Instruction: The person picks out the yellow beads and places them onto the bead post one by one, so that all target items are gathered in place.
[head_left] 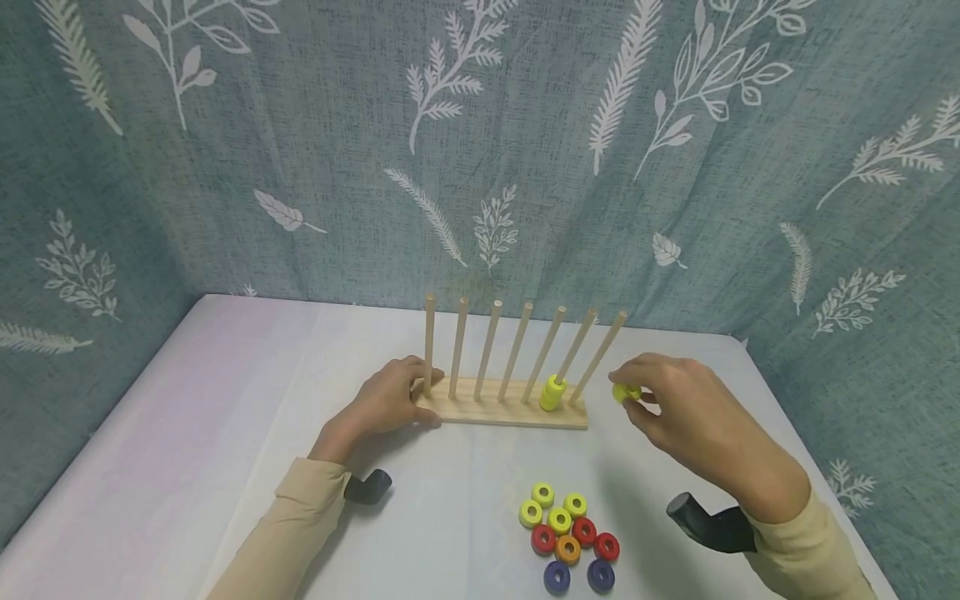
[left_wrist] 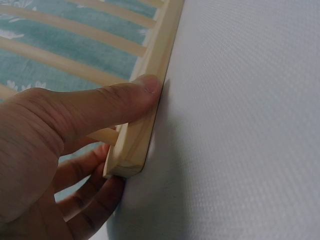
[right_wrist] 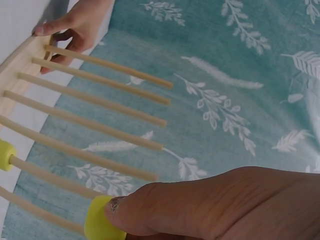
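A wooden peg rack [head_left: 487, 411] with several upright pegs stands on the white table. My left hand [head_left: 390, 396] grips its left end. In the left wrist view the thumb [left_wrist: 125, 97] of that hand presses along the front edge of the base, the other fingers behind and under the end. Yellow rings [head_left: 552, 394] are stacked low on the second peg from the right. Off the rack's right end, my right hand [head_left: 678, 400] pinches a yellow ring [right_wrist: 102, 220] between thumb and fingers, held up near the pegs; the fingers are mostly hidden behind the thumb in the right wrist view.
In front of the rack lies a group of loose rings: several yellow rings [head_left: 559, 521], three red rings [head_left: 585, 532], an orange ring [head_left: 567, 550] and two dark blue rings [head_left: 601, 575]. A patterned green curtain [head_left: 337, 167] hangs behind the table and along both sides.
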